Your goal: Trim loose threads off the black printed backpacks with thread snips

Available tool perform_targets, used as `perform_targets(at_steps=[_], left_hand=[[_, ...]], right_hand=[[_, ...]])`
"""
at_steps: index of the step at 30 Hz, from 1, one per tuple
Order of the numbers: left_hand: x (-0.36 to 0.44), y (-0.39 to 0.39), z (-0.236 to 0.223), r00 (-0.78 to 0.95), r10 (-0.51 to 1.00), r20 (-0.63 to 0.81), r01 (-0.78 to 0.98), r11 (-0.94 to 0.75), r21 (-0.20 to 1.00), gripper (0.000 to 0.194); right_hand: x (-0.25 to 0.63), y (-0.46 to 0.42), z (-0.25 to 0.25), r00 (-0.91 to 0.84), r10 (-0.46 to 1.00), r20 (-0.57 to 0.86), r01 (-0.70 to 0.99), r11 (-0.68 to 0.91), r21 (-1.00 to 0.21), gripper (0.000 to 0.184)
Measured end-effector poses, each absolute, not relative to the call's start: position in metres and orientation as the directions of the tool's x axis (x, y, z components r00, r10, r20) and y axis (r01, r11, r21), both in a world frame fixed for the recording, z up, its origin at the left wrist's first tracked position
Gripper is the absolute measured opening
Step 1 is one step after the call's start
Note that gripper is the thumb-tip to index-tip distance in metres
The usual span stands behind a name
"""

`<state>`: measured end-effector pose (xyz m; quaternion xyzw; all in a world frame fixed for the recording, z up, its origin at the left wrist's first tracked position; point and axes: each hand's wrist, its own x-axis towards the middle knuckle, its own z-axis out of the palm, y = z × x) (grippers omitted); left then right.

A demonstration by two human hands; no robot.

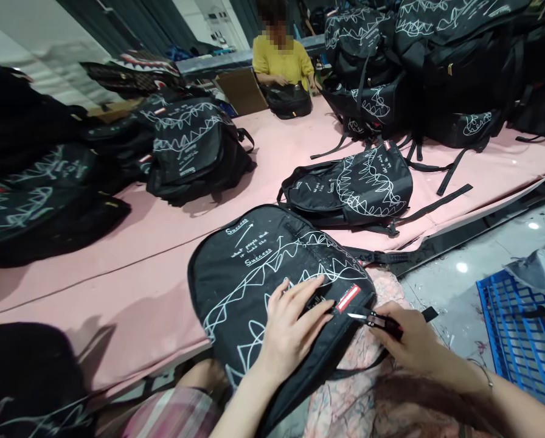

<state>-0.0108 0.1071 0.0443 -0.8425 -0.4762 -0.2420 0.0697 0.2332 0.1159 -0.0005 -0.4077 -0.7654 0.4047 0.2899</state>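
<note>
A black backpack with white scribbled lines and the word "Success" lies across the table's edge and my lap. My left hand rests flat on it, fingers spread and pointing toward a red-and-white label. In my right hand is a pair of thread snips with dark handles. Their pale blade tip is close to the label's lower edge; whether it touches the fabric I cannot tell. A black strap hangs below my right hand.
Another printed backpack lies just beyond on the pink table. Piles of black backpacks stand left and at back right. A person in a yellow top handles a black bag across the table. A blue crate sits on the floor at right.
</note>
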Motion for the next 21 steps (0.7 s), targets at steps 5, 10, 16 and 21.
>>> perform_targets(at_steps=[5,10,16,21], left_hand=[[0.001,0.107,0.043,0.462,0.714,0.526,0.820,-0.570,0.055,0.018],[0.001,0.105,0.044,0.451,0.691,0.565,0.815,-0.577,0.055,0.021],[0.002,0.102,0.042,0.451,0.677,0.582,0.811,-0.583,0.049,0.025],[0.004,0.101,0.051,0.395,0.680,0.618,0.826,-0.557,0.087,0.022]], right_hand=[[0.223,0.112,0.009,-0.524,0.842,0.128,0.544,0.447,-0.711,0.017],[0.210,0.109,0.015,-0.562,0.821,0.104,0.615,0.498,-0.611,0.015],[0.195,0.105,0.018,-0.527,0.837,0.143,0.672,0.514,-0.533,0.015],[0.199,0.106,0.017,-0.548,0.825,0.139,0.613,0.509,-0.604,0.016]])
